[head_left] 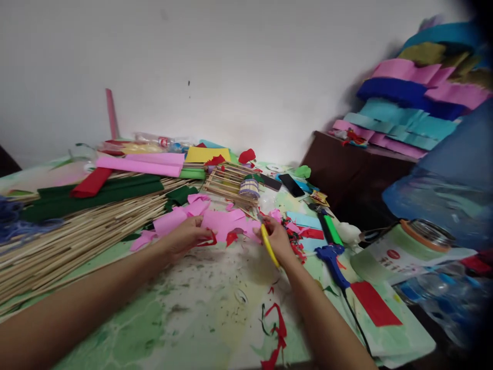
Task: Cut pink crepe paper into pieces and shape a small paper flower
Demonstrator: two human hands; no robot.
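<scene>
My right hand [278, 237] is closed round yellow-handled scissors [268, 245], blades pointing toward a small red paper piece [231, 237]. My left hand [185, 237] is closed in a pinch on a red paper strip [210, 240], beside pink crepe paper pieces [221, 222]. Red scraps [296, 246] lie just right of my right hand.
A bundle of bamboo sticks [77, 234] and green paper [96, 192] lie left. A stick frame [227, 180], thread spool [249, 188], phone [291, 185], blue glue gun [333, 259] and red sheet [375, 303] lie around. Crepe rolls [408, 110] are stacked at right on a dark cabinet [346, 169].
</scene>
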